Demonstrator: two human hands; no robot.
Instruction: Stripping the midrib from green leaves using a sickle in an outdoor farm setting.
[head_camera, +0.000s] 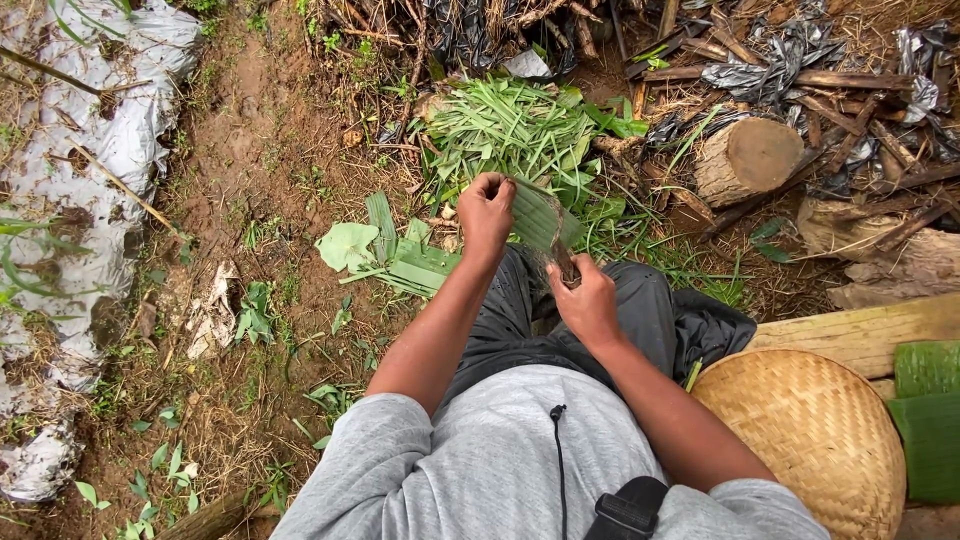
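A strip of green banana leaf (540, 215) is held between the two hands above the person's lap, in the middle of the view, slanting from its far end down toward the near right. The left hand (486, 212) is closed around the far end of the strip, fingers curled over its edge. The right hand (585, 300) pinches the near end, where a thin dark blade or fibrous edge shows by the fingertips; which it is cannot be told. Under the hands are dark grey trousers (520, 315), and nearer still a grey sweatshirt (500, 460). Just left of the left hand, cut leaf pieces (390, 255) lie on the bare brown soil (260, 130). Beyond the hands sits a heap of narrow green leaf trimmings (510, 125). To the far right lies a sawn log stump (750, 155) among sticks and crumpled dark plastic (770, 65). At the near right a woven bamboo basket (810, 440) rests beside a pale plank (860, 330) and folded green leaves (925, 410). Silver plastic mulch sheeting (80, 200) covers the left edge.
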